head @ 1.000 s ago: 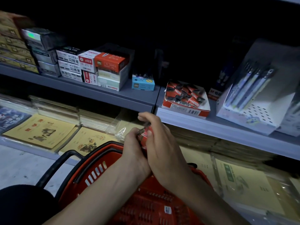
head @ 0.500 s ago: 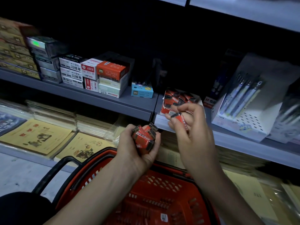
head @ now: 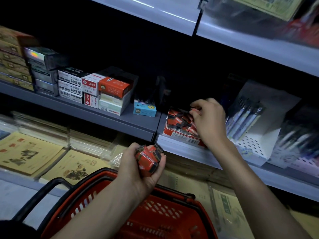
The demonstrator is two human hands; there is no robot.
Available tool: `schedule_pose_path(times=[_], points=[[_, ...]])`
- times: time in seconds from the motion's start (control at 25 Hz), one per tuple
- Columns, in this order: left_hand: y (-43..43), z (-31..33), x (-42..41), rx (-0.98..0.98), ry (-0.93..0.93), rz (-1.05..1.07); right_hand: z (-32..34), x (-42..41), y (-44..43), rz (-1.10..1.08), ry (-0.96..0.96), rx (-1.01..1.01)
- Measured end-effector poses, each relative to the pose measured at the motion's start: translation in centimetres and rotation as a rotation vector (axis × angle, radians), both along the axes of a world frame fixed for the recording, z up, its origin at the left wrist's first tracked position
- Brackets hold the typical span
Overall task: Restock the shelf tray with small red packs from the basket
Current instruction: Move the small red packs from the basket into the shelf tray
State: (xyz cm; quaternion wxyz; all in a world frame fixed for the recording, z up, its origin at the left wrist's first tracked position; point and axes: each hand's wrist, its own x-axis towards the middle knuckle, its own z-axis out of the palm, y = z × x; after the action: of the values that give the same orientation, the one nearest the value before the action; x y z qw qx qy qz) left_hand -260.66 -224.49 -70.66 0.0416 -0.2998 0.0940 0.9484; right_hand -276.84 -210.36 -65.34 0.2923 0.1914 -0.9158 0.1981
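While my right hand [head: 209, 121] pinches one red pack [head: 196, 110] over the tray [head: 183, 138], mid frame, my left hand [head: 136, 171] grips a bunch of packs [head: 149, 158] above the basket [head: 165, 216]; more to go, I think.

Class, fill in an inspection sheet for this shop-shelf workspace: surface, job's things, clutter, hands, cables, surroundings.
Surface: grey metal shelf, dimly lit.
Job's things: red-and-white cardboard tray part-filled with small red packs; red plastic basket below.
Clutter: stacked pen boxes, small blue box, white perforated pen display.
Hands: left hand grips a bunch of red packs; right hand pinches one pack over the tray.
Cables: nothing seen.
Surroundings: yellow notebooks on the lower shelf.
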Motion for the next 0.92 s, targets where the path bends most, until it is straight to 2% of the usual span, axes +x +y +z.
schedule_pose_path(times=[0.16,0.32,0.4,0.48,0.52,0.56,0.64,0.8,0.92], points=[[-0.3,0.3,0.0,-0.005,0.008,-0.007,-1.4,-1.5,-1.5,-0.02,-0.096,0.178],[-0.9,0.4,0.0,-0.025,0.016,-0.009,-0.2,0.3,-0.3,0.068,-0.196,0.115],[-0.9,0.2,-0.1,-0.039,0.015,-0.019,1.0,3.2,0.2,0.14,-0.197,-0.013],[-0.8,0.0,-0.2,-0.056,0.031,-0.031,1.6,7.6,-0.1,0.296,-0.361,-0.206],[-0.7,-0.1,-0.3,-0.072,0.046,-0.04,1.6,9.4,-0.5,0.371,-0.48,-0.227],[-0.6,-0.2,-0.4,-0.092,0.064,-0.053,1.0,10.4,-0.8,0.406,-0.559,-0.166],[-0.2,-0.3,-0.4,-0.123,0.086,-0.089,-0.5,10.9,-0.8,0.371,-0.631,-0.036],[0.3,-0.7,-0.4,-0.135,0.086,-0.17,-1.4,10.0,0.2,0.334,-0.874,-0.287],[0.8,-1.1,-0.4,-0.146,0.086,-0.245,-1.2,9.9,1.3,0.347,-0.998,-0.288]])
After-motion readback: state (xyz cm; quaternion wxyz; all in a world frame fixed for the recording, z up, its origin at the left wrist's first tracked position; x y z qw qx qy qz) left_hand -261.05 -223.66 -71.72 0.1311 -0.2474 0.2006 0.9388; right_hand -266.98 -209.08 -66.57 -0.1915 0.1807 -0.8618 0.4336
